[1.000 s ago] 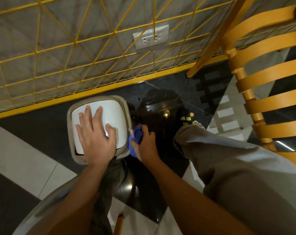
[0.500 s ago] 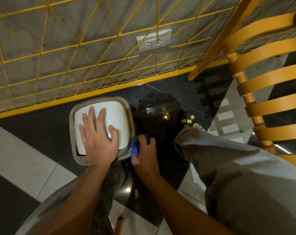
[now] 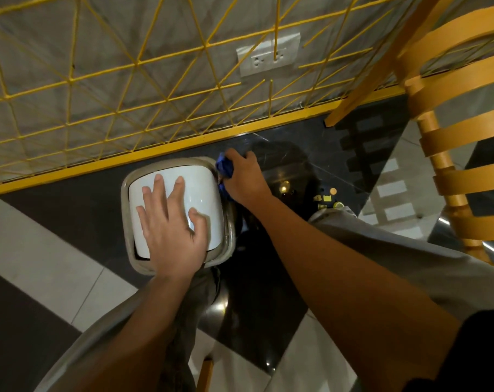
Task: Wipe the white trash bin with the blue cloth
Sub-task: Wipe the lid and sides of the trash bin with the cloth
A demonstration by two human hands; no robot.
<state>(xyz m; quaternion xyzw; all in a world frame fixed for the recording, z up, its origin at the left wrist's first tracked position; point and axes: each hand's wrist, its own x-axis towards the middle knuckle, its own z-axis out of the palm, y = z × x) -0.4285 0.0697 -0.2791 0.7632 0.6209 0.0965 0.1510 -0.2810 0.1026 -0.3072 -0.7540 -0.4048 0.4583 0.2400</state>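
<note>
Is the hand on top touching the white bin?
Touching. The head view shows the left hand lying flat on the white trash bin, palm and spread fingers pressed on its lid with no gap.

indoor public-looking space: polished tile floor [image 3: 42, 244], yellow wire fence [image 3: 127, 80], wall socket [image 3: 269, 56]

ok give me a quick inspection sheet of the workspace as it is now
surface: glossy dark and pale floor tiles
job's things: white trash bin on the floor; blue cloth at its far right corner
clutter: small yellow and black item on the floor, too small to identify
grippers: left hand flat on the bin top; right hand gripping the cloth
cables: nothing seen
surroundings: yellow wire grille, wall socket, orange slatted chair
</note>
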